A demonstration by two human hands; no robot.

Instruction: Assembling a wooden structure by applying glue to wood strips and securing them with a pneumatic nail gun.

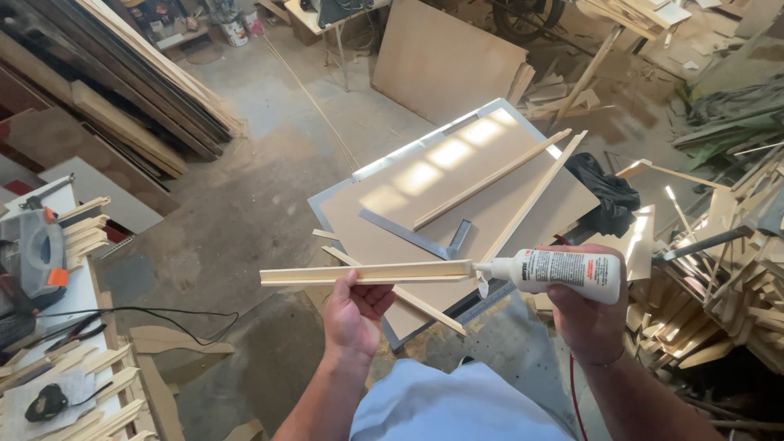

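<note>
Gripping a thin wooden strip [367,273] from below, the left hand [353,314] holds it level across the middle of the view, fingers curled up around its underside near the midpoint. The right hand [590,314] is wrapped around a white glue bottle [563,271], which lies on its side with the nozzle pointing left; the nozzle tip meets the right end of the strip (whether glue is flowing cannot be told). Strip and bottle thus form one nearly straight horizontal line, the strip to the left and between the two hands, the bottle resting in the right palm. Both are held in the air above the near edge of a worktop [343,192] topped by a tan board [433,175]. On that board lie two long wooden strips [490,181], set at a shallow angle to one another, and a metal square [425,238]. A black cloth [608,196] sits beside the board's right edge. Heaps of wood offcuts [719,278] fill the right side, and a power saw [33,253] rests on a white bench at far left, among cut wooden pieces [86,233].
</note>
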